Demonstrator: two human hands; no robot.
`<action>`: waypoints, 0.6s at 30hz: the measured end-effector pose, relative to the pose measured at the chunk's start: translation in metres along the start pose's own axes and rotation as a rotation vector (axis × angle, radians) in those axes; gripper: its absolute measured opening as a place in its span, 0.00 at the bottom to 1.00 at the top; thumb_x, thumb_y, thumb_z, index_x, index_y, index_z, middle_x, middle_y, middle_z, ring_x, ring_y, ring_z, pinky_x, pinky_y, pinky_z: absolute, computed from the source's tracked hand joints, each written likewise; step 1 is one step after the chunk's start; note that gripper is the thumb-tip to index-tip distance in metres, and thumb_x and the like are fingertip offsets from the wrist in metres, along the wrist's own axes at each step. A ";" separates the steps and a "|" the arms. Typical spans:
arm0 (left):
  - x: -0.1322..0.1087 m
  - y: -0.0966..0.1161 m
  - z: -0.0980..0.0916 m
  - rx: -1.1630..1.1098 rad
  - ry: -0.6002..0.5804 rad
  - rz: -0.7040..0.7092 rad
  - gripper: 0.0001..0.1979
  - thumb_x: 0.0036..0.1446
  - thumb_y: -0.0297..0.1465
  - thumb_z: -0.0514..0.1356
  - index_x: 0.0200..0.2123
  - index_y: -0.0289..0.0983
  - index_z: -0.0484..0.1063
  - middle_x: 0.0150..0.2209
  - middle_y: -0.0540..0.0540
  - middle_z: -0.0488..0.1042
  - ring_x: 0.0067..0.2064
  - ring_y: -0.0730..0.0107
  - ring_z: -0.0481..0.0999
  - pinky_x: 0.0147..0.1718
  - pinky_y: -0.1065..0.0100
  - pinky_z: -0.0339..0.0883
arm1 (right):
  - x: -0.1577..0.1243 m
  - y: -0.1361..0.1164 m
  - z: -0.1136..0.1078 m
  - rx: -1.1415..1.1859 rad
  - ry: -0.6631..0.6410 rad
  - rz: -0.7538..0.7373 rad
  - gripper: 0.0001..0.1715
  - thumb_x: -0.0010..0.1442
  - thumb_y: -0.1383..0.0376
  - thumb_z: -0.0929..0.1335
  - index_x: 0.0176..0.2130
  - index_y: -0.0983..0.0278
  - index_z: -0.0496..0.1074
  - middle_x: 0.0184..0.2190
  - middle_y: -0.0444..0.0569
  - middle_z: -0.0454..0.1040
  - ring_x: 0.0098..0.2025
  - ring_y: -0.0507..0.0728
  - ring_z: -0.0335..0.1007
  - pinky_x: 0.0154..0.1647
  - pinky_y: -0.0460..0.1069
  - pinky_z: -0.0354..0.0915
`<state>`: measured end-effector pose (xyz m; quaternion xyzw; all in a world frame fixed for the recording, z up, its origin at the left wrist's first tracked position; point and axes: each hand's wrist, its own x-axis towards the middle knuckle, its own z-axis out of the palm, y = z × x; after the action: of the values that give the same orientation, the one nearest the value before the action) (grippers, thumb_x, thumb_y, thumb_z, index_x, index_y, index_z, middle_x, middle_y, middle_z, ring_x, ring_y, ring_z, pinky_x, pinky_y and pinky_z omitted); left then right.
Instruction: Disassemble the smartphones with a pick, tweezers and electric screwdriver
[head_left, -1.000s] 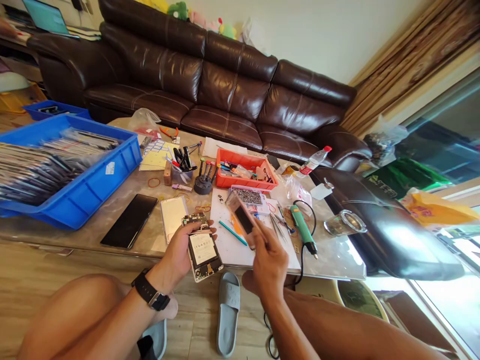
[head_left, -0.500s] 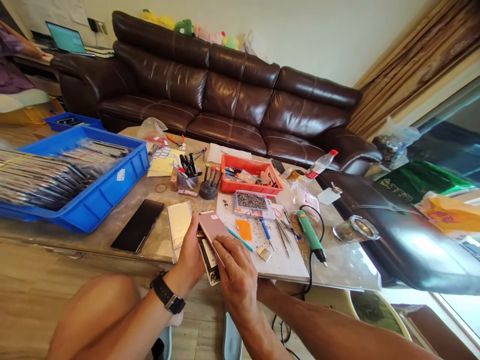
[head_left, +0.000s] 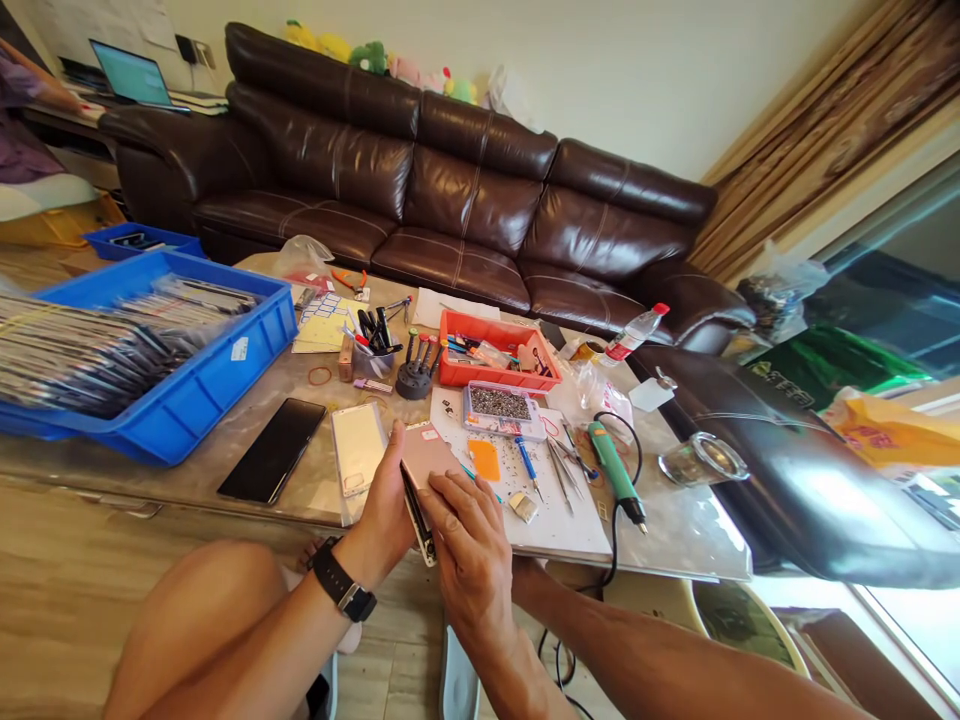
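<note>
My left hand (head_left: 386, 500), with a black watch on the wrist, grips the left edge of an opened phone (head_left: 417, 505) held at the table's near edge. A pink back cover (head_left: 426, 455) lies on top of the phone. My right hand (head_left: 466, 535) presses its fingers down on the lower part of that cover. Both hands are closed round the phone and cover. The phone's insides are almost wholly hidden under the cover.
On the table lie a black phone (head_left: 274, 450), a pale phone panel (head_left: 358, 447), a white mat (head_left: 555, 500) with an orange pick, tweezers, a screw tray (head_left: 499, 403) and a green electric screwdriver (head_left: 615, 472). A blue crate (head_left: 187, 380), orange tray (head_left: 499, 352), glass (head_left: 701, 460) and sofa (head_left: 450, 190) surround them.
My right hand brought the pink back cover from above the mat down onto the phone in my left hand, and has now pressed it closer against the phone body.
</note>
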<state>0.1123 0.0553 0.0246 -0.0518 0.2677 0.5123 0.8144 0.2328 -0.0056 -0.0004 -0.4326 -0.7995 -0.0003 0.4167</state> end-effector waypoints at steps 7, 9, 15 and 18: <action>0.003 -0.006 0.003 0.049 0.061 -0.017 0.25 0.70 0.47 0.54 0.36 0.30 0.76 0.28 0.39 0.79 0.28 0.62 0.79 0.31 0.65 0.75 | -0.003 -0.006 -0.014 0.128 -0.150 0.100 0.29 0.66 0.75 0.66 0.62 0.57 0.71 0.61 0.52 0.74 0.66 0.63 0.65 0.69 0.65 0.62; 0.004 -0.008 0.004 0.053 0.059 -0.004 0.21 0.70 0.43 0.56 0.36 0.31 0.76 0.29 0.40 0.79 0.28 0.63 0.79 0.30 0.65 0.75 | -0.004 -0.006 -0.021 0.161 -0.214 0.114 0.30 0.63 0.75 0.66 0.63 0.58 0.70 0.63 0.53 0.72 0.67 0.63 0.63 0.70 0.64 0.61; 0.006 -0.012 0.006 0.073 0.024 0.008 0.16 0.66 0.36 0.56 0.39 0.29 0.78 0.30 0.36 0.81 0.29 0.59 0.80 0.30 0.62 0.75 | -0.016 -0.003 -0.029 0.169 -0.240 0.165 0.31 0.61 0.74 0.67 0.62 0.58 0.71 0.64 0.54 0.70 0.68 0.64 0.62 0.70 0.64 0.62; 0.007 -0.015 0.007 0.067 -0.010 0.048 0.14 0.64 0.34 0.57 0.43 0.31 0.78 0.37 0.35 0.83 0.35 0.55 0.83 0.37 0.57 0.77 | -0.022 0.000 -0.030 0.207 -0.194 0.207 0.30 0.61 0.75 0.67 0.60 0.57 0.73 0.63 0.53 0.71 0.66 0.63 0.65 0.68 0.62 0.65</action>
<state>0.1307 0.0567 0.0245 -0.0154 0.2818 0.5228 0.8044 0.2586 -0.0318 0.0051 -0.4654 -0.7830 0.1664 0.3777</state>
